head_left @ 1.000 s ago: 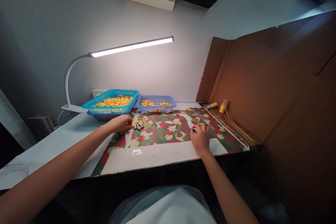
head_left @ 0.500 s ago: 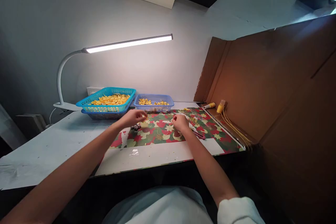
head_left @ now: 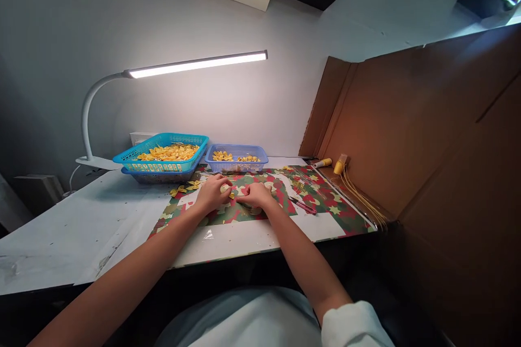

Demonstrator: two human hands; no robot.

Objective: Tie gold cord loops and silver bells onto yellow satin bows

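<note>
Hands, two, bare: brought together at the middle of the patterned sheet (head_left: 340, 211) on the worktop (head_left: 61, 227); a second ago they worked well apart, left and right.

Left hand (head_left: 215, 192): come in from the left; fingers narrowed on a small yellow piece (head_left: 232, 196) at their tips, its exact shape too small to tell.

Right hand (head_left: 258, 196): crossed from the right, fingers curled, tips close beside the same piece; whether it grips anything cannot be told.

Red-handled tool (head_left: 303, 205), one: in the right hand a second ago, now lying loose on the sheet, to the right of the hands.

Yellow bow-like pieces (head_left: 178, 191), a few: at the left edge of the sheet, now uncovered beyond the left forearm.

Baskets, far side: teal basket (head_left: 160, 167), left, heaped with yellow pieces; lavender basket (head_left: 236, 167), to its right, holding two small groups; neither visibly altered.

Assessment: with the tool laid aside, the work appears to have passed to fingers alone, both hands probably engaged on the one piece.
</note>
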